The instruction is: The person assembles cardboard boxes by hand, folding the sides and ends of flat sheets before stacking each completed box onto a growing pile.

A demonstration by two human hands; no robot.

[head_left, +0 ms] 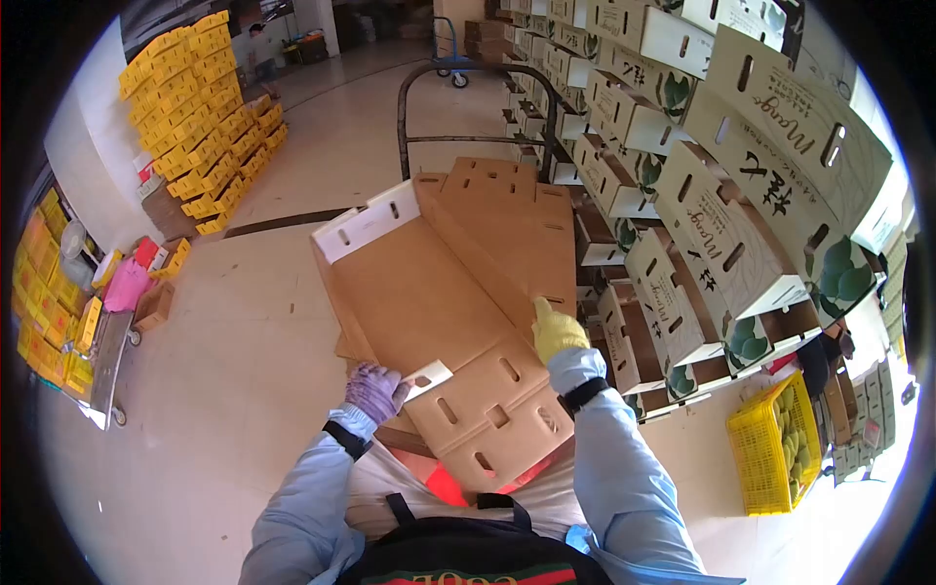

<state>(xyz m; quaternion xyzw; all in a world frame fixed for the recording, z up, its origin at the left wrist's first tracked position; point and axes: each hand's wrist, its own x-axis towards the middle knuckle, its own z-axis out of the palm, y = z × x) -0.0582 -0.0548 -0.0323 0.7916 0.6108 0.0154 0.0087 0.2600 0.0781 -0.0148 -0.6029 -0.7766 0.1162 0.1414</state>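
A partly folded cardboard box (419,283) lies before me, brown inside, with a white end flap at its far end. My left hand (375,392), in a purple glove, is closed at its near left corner, beside a small white flap (427,379). My right hand (559,333), in a yellow glove, is at the near end of the box's right wall with fingers curled; its grip is partly hidden. The near end panel (492,419), with cut slots, slopes toward my body. Flat brown cardboard blanks (546,234) lie underneath.
A black cart handle (478,66) rises behind the cardboard. Printed mango boxes (721,224) are stacked close on the right, above a yellow crate (775,444) of green fruit. Yellow crates (185,107) stand far left, near a loaded trolley (112,356). A person (261,54) is in the background.
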